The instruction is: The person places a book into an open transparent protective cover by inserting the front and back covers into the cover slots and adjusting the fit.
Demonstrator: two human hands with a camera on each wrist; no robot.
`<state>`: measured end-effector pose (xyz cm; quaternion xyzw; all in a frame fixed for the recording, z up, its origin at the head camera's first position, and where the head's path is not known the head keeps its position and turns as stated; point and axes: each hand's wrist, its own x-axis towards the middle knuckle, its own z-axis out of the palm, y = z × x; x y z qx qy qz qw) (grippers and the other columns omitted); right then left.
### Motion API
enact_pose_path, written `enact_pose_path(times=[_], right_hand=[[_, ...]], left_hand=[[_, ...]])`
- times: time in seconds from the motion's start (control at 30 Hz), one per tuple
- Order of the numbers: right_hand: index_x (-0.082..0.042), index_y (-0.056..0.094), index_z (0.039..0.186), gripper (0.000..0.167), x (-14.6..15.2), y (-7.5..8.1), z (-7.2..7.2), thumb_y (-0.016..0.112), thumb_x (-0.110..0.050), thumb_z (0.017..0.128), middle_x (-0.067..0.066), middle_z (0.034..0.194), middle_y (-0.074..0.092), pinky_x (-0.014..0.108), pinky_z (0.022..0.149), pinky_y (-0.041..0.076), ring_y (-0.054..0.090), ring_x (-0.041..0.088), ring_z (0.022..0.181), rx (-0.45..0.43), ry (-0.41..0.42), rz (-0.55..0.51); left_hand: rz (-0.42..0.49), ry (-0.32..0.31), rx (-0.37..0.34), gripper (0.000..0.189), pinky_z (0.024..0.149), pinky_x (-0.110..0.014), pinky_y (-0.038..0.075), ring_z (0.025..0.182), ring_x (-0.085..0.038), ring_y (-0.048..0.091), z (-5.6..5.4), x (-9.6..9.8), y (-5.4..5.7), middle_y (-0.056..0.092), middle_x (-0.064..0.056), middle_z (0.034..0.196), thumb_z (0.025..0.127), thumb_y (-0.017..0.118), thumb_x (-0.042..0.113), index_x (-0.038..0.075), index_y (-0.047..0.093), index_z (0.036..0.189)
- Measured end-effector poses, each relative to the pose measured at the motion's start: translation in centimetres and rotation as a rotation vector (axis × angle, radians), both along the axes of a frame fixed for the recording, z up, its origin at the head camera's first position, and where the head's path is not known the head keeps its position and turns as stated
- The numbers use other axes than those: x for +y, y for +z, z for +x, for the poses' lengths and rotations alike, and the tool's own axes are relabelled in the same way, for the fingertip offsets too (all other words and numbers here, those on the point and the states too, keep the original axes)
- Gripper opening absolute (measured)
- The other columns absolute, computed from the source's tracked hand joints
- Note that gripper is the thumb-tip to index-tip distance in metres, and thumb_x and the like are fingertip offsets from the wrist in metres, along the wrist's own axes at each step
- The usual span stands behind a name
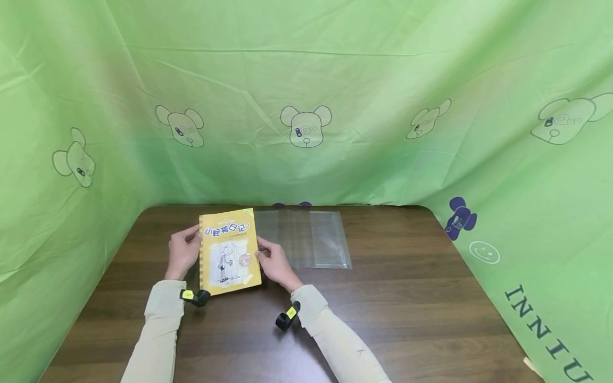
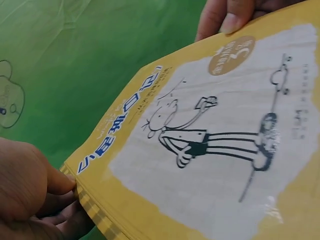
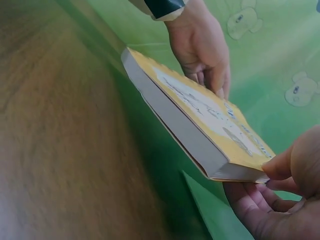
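A yellow paperback book (image 1: 215,252) with a cartoon figure on its front cover is held up over the left part of the table, its front facing the head camera. My left hand (image 1: 183,252) grips the spine edge. On the opposite edge, my right hand (image 1: 276,263) pinches the book, thumb on the front cover and fingers beneath, as the right wrist view shows. The book is closed, and its thick white page block (image 3: 170,125) is visible there. Behind and to the right, a clear plastic book cover (image 1: 330,239) lies flat on the table, partly hidden by the book.
The brown wooden table (image 1: 407,303) reaches back to a green cloth (image 1: 373,175) printed with bear heads, which hangs behind it and along both sides. A small pale object (image 1: 531,366) shows at the table's right front edge.
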<state>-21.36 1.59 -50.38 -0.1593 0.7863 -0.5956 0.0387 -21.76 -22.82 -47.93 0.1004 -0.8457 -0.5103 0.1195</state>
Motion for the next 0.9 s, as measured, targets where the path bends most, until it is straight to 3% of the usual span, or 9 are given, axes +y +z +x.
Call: enact_pose_path(times=[0.37,0.5,0.67,0.77,0.9], right_hand=[[0.004,0.051,0.146,0.045,2.1,0.2,-0.9,0.055,-0.002,0.101,0.020,0.110,0.068,0.021,0.071,0.055,0.067,0.020,0.089,-0.004,-0.040,0.015],[0.006,0.050,0.145,0.044,2.8,0.0,-1.3,0.054,0.000,0.101,0.023,0.112,0.068,0.025,0.075,0.058,0.069,0.025,0.094,-0.021,-0.042,-0.017],[0.009,0.049,0.145,0.043,3.5,0.1,-1.5,0.051,0.002,0.102,0.027,0.120,0.067,0.031,0.084,0.061,0.070,0.032,0.105,-0.047,-0.052,-0.055],[0.013,0.048,0.143,0.042,4.0,1.2,-1.1,0.048,0.005,0.101,0.032,0.122,0.065,0.036,0.086,0.061,0.068,0.038,0.108,-0.048,-0.056,-0.067],[0.018,0.047,0.141,0.042,4.9,2.9,-0.3,0.047,0.008,0.100,0.036,0.123,0.063,0.040,0.087,0.061,0.067,0.042,0.109,-0.060,-0.056,-0.064]], left_hand=[[0.084,-0.071,0.012,0.046,0.078,-0.007,0.049,0.123,-0.039,0.061,-0.8,2.5,-1.0,0.056,-0.030,0.142,0.103,0.046,0.001,-0.004,0.046,0.149],[0.060,-0.064,-0.005,0.045,0.082,-0.012,0.051,0.124,-0.036,0.061,-0.9,3.0,-1.4,0.055,-0.026,0.144,0.104,0.048,0.005,0.000,0.047,0.149],[0.024,-0.028,0.018,0.042,0.072,-0.010,0.046,0.114,-0.034,0.065,-1.3,4.1,-1.6,0.059,-0.026,0.139,0.102,0.051,0.006,-0.001,0.054,0.144],[0.022,-0.002,0.034,0.040,0.070,-0.010,0.044,0.110,-0.032,0.065,-1.5,5.0,-1.7,0.062,-0.025,0.136,0.101,0.053,0.007,-0.001,0.058,0.140],[0.029,0.011,0.032,0.039,0.078,-0.024,0.052,0.112,-0.032,0.066,-1.8,6.2,-1.9,0.063,-0.023,0.136,0.102,0.054,0.007,0.000,0.059,0.140]])
